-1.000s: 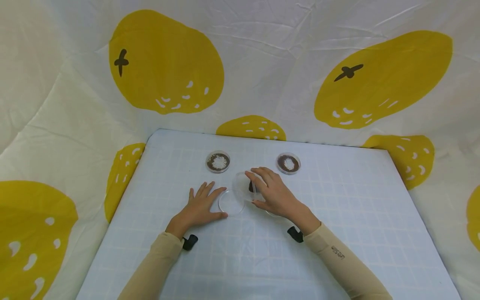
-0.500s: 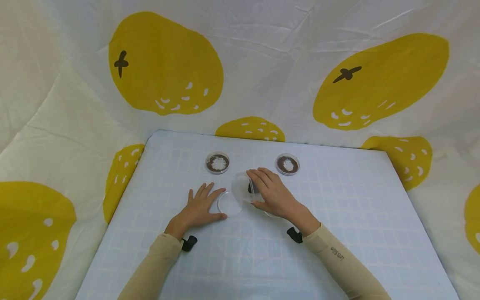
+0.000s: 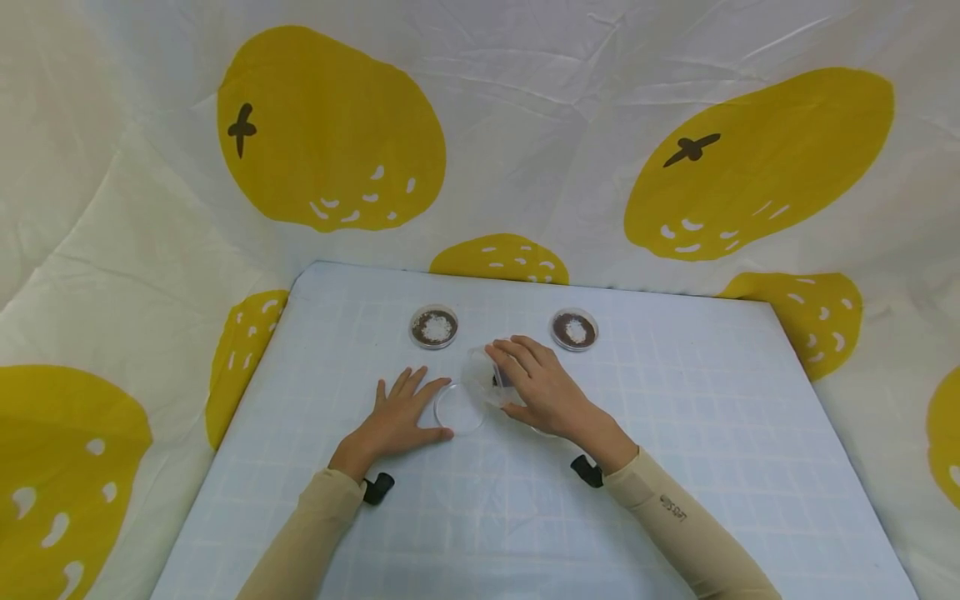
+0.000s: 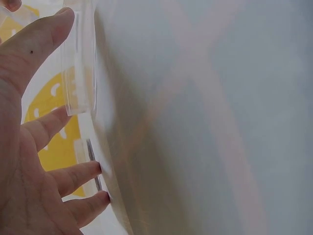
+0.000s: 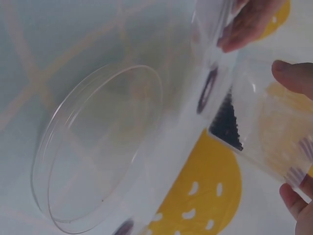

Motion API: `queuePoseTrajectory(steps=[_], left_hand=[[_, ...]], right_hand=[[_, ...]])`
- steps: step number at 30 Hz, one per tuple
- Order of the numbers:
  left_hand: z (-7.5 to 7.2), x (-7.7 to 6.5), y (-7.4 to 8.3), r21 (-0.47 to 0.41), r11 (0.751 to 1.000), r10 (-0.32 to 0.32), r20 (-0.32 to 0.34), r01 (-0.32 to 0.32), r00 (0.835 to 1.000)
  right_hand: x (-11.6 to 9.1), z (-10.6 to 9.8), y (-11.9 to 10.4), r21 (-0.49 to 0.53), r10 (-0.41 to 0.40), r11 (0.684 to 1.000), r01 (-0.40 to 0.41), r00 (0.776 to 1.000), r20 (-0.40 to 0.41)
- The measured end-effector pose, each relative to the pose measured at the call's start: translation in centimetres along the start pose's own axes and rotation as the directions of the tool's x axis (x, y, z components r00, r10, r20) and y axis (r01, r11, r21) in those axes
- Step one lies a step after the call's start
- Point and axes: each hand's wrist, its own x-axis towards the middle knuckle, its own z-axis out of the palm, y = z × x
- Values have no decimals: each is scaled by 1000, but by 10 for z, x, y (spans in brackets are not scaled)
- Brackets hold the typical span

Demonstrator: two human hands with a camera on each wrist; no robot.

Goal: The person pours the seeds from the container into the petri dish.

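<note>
My left hand (image 3: 393,421) rests on the table, fingers spread. Its thumb and index finger hold opposite sides of the rim of a clear petri dish (image 3: 460,409), as the left wrist view also shows at the dish wall (image 4: 80,63). My right hand (image 3: 546,385) grips a clear plastic box (image 5: 266,115) between thumb and fingers. The box is tilted and overlaps the far right side of the dish in the head view. Small black grains (image 5: 226,126) are gathered in its lower corner. A second clear petri dish (image 5: 98,152) lies under the right hand, mostly hidden in the head view.
Two petri dishes with dark brown contents and a white patch stand farther back, one to the left (image 3: 433,327) and one to the right (image 3: 574,330). A pale checked cloth (image 3: 675,417) covers the table. A white curtain with yellow fruit (image 3: 330,133) hangs behind.
My right hand has tilted the box a little more, and the dark grains show slightly farther left and lower. My left hand and the petri dishes stay in place.
</note>
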Motion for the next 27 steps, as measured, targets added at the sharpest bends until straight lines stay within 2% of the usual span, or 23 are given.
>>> queuePoseTrajectory(steps=[27], left_hand=[[0, 0, 2, 17, 1000, -4, -10, 4, 1000]], right_hand=[[4, 2, -5, 7, -35, 999, 35, 999, 20]])
